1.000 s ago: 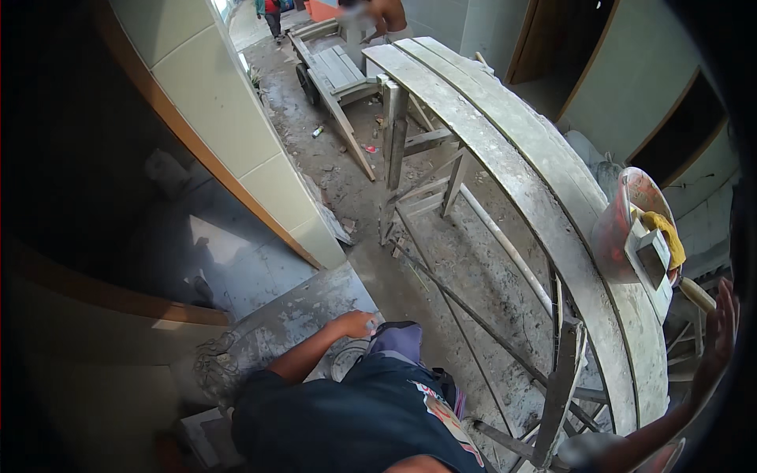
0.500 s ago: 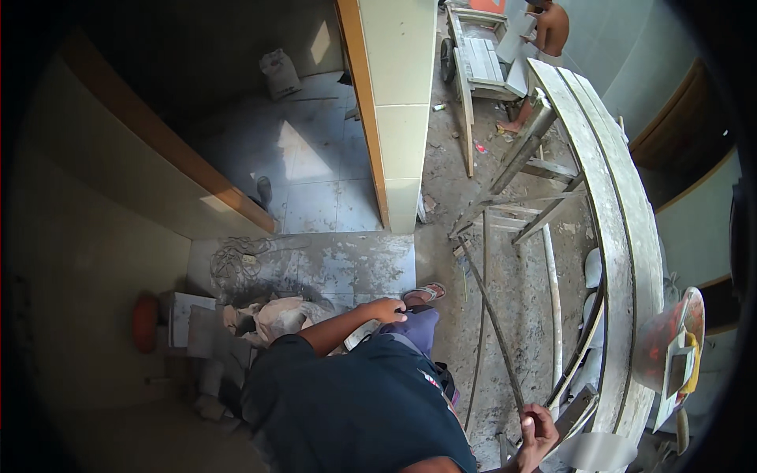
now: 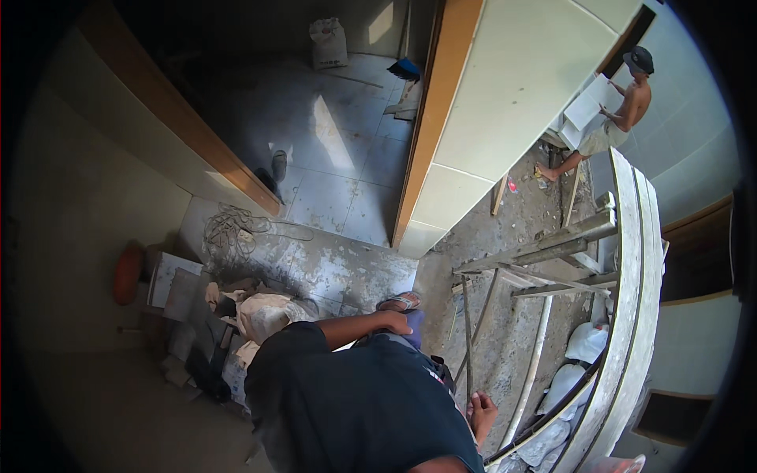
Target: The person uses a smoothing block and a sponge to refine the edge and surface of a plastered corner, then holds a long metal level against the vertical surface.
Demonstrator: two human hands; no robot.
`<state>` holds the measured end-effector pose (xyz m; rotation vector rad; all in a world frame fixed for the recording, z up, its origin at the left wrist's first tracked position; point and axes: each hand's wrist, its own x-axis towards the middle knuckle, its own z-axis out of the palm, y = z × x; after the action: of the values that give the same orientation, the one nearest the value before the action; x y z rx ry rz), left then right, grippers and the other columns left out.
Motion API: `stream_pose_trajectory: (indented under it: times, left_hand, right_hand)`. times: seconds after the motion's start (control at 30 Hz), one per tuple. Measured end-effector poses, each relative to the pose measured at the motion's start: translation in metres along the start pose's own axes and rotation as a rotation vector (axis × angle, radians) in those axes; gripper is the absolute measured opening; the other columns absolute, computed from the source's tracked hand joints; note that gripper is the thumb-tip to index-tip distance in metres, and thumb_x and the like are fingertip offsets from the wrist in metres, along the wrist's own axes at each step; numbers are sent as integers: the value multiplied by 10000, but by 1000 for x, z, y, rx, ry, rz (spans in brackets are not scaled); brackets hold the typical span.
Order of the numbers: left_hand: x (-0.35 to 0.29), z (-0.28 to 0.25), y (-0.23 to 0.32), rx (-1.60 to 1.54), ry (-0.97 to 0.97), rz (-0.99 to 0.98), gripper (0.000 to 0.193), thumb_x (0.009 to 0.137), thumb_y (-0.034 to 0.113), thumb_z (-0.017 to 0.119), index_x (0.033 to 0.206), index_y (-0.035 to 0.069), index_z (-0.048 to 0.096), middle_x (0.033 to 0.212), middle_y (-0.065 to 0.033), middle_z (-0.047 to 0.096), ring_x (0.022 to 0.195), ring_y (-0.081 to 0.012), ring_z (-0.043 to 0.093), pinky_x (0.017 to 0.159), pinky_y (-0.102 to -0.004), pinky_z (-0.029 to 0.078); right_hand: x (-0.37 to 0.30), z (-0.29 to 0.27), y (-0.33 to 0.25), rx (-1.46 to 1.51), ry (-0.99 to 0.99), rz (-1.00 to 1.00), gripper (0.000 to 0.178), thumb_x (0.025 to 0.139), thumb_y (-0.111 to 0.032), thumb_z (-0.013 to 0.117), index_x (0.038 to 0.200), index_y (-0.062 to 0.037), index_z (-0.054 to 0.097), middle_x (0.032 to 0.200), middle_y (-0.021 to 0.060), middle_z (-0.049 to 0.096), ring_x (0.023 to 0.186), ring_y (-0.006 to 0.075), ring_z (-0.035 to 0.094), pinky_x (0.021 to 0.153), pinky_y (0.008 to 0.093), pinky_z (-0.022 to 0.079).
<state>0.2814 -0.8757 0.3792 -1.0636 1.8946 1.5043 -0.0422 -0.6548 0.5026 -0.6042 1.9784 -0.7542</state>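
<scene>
My left hand point(image 3: 397, 322) rests against the purple shorts point(image 3: 415, 325) at my thigh; its fingers are partly hidden. Low on the right, my right hand point(image 3: 482, 415) has its fingers curled at the near end of a long thin stick point(image 3: 467, 335), which appears gripped between them. The stick's far end reaches a leg of the wooden trestle scaffold point(image 3: 536, 244). A sandalled foot point(image 3: 400, 301) stands on the tile edge just beyond my left hand.
Pale scaffold planks point(image 3: 633, 315) curve along the right, above white sacks point(image 3: 564, 386). A tiled pillar point(image 3: 505, 102) splits doorway from passage. A co-worker point(image 3: 631, 106) holds a white panel point(image 3: 586, 105). Crumpled paper bags point(image 3: 268, 314) and rope point(image 3: 236, 229) lie left.
My view has turned and shifted; the pillar looks larger and the co-worker shows more fully. The cart has left view, and the bucket is mostly out. My right hand sits further left in view.
</scene>
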Motion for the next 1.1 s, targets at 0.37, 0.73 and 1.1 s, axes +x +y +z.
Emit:
stream_pose_trajectory:
  times: [0.37, 0.73, 1.1]
  left_hand:
    - [-61, 52, -76, -451, 333, -174, 827, 824, 585, 567, 1335, -56, 463, 1358, -275, 469, 1273, -376, 461, 1066, -405, 355]
    - [-137, 57, -128, -777, 740, -350, 585, 786, 381, 681, 1229, 8, 595, 1218, -243, 590, 1159, -355, 561, 996, -406, 426]
    - [-231, -57, -264, -1063, 1117, -277, 411, 862, 278, 649, 1218, 79, 603, 982, -138, 702, 921, -255, 671, 851, -371, 507]
  right_hand:
    - [160, 109, -176, -494, -409, -462, 294, 856, -174, 682, 1062, 35, 664, 870, 151, 709, 786, 172, 672, 713, 301, 517]
    - [195, 325, -203, -924, -934, -649, 358, 815, -282, 708, 1061, -23, 683, 911, 189, 700, 861, 276, 682, 775, 356, 522]
    - [203, 588, -322, -866, -1011, -843, 307, 842, -281, 672, 1042, -48, 691, 799, 151, 698, 720, 260, 667, 696, 377, 521]
